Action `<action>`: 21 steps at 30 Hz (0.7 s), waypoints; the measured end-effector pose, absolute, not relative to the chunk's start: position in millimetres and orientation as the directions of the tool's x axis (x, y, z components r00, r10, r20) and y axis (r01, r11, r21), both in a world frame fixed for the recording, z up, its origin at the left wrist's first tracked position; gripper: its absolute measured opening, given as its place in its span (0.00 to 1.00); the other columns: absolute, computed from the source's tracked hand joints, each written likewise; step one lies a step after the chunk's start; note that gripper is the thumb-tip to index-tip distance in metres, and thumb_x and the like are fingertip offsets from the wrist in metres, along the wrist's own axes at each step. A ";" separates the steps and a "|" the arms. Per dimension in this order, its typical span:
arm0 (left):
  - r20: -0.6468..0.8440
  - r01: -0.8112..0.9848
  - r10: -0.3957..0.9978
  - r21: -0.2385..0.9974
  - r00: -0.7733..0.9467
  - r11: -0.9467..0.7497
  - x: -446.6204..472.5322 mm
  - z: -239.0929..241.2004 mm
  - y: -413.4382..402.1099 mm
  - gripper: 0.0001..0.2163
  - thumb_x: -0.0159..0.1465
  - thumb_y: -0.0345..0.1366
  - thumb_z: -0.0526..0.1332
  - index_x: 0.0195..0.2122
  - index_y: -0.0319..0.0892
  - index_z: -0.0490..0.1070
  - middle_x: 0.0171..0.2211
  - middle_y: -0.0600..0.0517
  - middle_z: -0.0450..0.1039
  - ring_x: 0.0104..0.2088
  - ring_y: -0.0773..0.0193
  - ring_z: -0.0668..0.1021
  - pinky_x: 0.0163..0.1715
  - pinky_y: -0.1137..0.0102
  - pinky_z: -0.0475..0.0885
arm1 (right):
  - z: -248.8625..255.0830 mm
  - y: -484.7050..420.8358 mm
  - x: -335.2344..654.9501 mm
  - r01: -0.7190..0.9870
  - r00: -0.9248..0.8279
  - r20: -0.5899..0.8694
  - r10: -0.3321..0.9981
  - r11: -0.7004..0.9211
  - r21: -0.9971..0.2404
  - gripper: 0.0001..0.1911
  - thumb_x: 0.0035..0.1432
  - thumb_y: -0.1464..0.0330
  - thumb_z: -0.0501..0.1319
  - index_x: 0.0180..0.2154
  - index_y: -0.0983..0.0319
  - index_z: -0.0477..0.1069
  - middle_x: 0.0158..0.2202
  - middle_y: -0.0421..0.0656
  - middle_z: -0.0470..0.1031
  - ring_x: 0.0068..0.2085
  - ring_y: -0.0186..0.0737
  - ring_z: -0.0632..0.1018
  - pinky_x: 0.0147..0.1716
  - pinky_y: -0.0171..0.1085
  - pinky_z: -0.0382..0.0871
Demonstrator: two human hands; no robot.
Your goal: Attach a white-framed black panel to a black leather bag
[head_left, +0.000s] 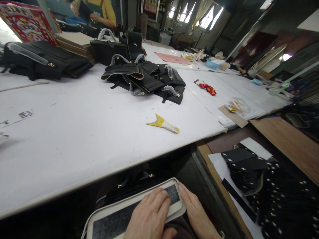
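A flat panel [129, 209] with a white rim and a dark grey middle lies low in front of me, below the table's near edge. My left hand [149, 217] rests on it with fingers flat and stretched out. My right hand [196, 212] holds the panel's right edge, fingers pressed together and reaching its corner. A dark bag with small gold fittings [132, 184] sits just behind the panel, partly hidden under the table.
The white table [74, 132] carries a pile of black bag parts [144, 79], a yellow and white scraper [163, 123], red wrappers [208, 89] and black bags [37, 61] at the far left. Stacked black pieces [249, 166] lie on a low bench at the right. A person in yellow [104, 13] works at the back.
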State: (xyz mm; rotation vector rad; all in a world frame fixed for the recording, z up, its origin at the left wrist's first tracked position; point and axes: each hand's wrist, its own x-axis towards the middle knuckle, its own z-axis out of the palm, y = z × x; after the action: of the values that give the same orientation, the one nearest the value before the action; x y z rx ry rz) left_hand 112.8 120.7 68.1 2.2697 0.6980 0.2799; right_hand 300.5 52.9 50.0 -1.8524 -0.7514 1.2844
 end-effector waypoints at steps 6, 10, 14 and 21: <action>-0.007 0.391 0.564 0.729 0.825 -0.562 114.9 67.3 122.6 0.22 0.56 0.42 0.69 0.50 0.39 0.74 0.53 0.46 0.75 0.54 0.51 0.75 0.55 0.63 0.71 | 50.0 55.0 305.7 -0.051 0.165 -0.535 0.829 -0.534 -0.844 0.28 0.63 0.50 0.57 0.57 0.58 0.69 0.55 0.47 0.74 0.56 0.48 0.71 0.60 0.46 0.59; -0.042 0.406 0.563 0.737 0.826 -0.540 117.2 66.9 123.2 0.21 0.56 0.42 0.69 0.50 0.40 0.73 0.53 0.46 0.74 0.54 0.51 0.75 0.54 0.63 0.71 | 46.9 53.6 308.1 -0.132 0.154 -0.566 0.810 -0.551 -0.824 0.25 0.63 0.52 0.59 0.57 0.56 0.69 0.55 0.46 0.74 0.56 0.47 0.71 0.59 0.44 0.61; 0.026 0.387 0.567 0.705 0.823 -0.594 117.9 56.4 118.4 0.22 0.57 0.44 0.68 0.51 0.40 0.72 0.53 0.46 0.75 0.53 0.51 0.75 0.54 0.64 0.71 | 47.4 55.1 307.2 -0.083 0.206 -0.601 0.772 -0.599 -0.797 0.32 0.58 0.47 0.60 0.58 0.57 0.69 0.57 0.46 0.72 0.60 0.47 0.67 0.63 0.45 0.54; 0.171 0.337 0.576 0.666 0.800 -0.665 122.5 32.6 110.5 0.22 0.57 0.46 0.68 0.49 0.39 0.70 0.49 0.47 0.76 0.50 0.53 0.76 0.51 0.66 0.72 | 61.5 65.1 308.8 0.145 0.189 -0.629 0.755 -0.654 -0.742 0.38 0.56 0.42 0.58 0.61 0.57 0.65 0.60 0.47 0.68 0.63 0.48 0.64 0.65 0.47 0.47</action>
State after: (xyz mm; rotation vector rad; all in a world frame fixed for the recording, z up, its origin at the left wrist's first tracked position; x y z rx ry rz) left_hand 122.5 110.5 32.6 2.3479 0.6715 0.4916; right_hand 308.8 65.1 61.5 -1.9371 -0.8397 1.4929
